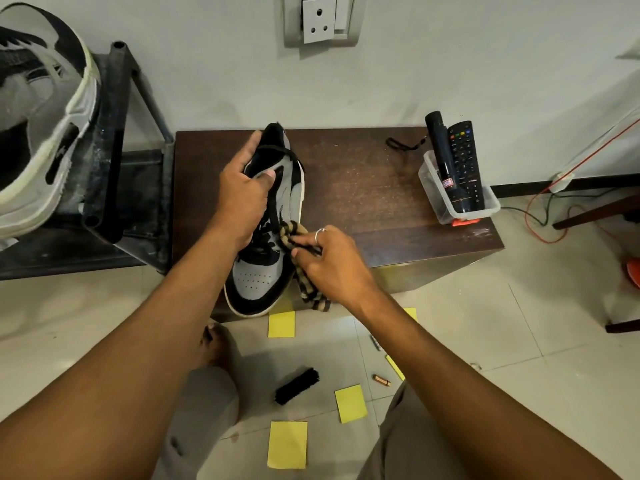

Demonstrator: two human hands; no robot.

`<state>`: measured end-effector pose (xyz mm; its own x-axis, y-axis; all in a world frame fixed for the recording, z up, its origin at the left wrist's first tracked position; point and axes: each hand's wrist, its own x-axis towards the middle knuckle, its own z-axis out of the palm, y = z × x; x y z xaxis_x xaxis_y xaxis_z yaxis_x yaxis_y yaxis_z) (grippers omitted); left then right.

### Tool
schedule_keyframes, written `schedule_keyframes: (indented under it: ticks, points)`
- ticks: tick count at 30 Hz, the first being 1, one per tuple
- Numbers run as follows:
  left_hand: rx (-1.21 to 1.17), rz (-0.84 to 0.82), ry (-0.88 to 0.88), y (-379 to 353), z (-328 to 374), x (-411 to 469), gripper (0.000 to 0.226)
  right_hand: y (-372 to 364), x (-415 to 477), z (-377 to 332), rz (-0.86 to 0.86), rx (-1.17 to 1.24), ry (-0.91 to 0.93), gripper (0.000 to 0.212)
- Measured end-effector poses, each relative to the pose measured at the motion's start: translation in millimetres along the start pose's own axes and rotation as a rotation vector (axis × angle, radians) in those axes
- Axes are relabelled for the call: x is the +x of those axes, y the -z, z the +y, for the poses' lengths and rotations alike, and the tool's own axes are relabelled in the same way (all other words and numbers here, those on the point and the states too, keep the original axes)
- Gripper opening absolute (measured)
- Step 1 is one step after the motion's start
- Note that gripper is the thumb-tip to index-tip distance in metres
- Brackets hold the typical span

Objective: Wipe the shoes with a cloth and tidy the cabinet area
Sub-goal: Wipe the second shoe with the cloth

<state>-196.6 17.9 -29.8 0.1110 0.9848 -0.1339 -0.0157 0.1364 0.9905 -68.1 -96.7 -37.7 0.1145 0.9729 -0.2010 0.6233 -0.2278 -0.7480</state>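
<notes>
Left hand (242, 199) grips the sneaker (256, 280), toe near, heel far; right hand (334, 266) pinches striped cloth (313, 299) against it, plastic tub (446, 211) far right.

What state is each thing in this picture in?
Shoe, gripped by left hand.
Cloth, bunched, pinched by right hand, against shoe.
Brush, lying on floor.
Battery, lying on floor.
Remote, upright in tub.
</notes>
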Motion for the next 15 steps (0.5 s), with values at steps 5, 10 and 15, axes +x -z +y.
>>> schedule_keyframes:
  ticks: [5, 10, 15]
  points:
    - [0.008, -0.01, -0.001, 0, 0, -2, 0.063, -21, 5, 4, 0.242, 0.014, -0.025, 0.031]
    - [-0.008, -0.005, 0.012, 0, -1, -4, 0.063, -22, 50, -3, 0.405, 0.119, -0.104, 0.029]
    - [-0.012, 0.05, -0.007, -2, -3, -2, 0.063, -21, 31, 5, 0.264, 0.148, -0.13, 0.032]
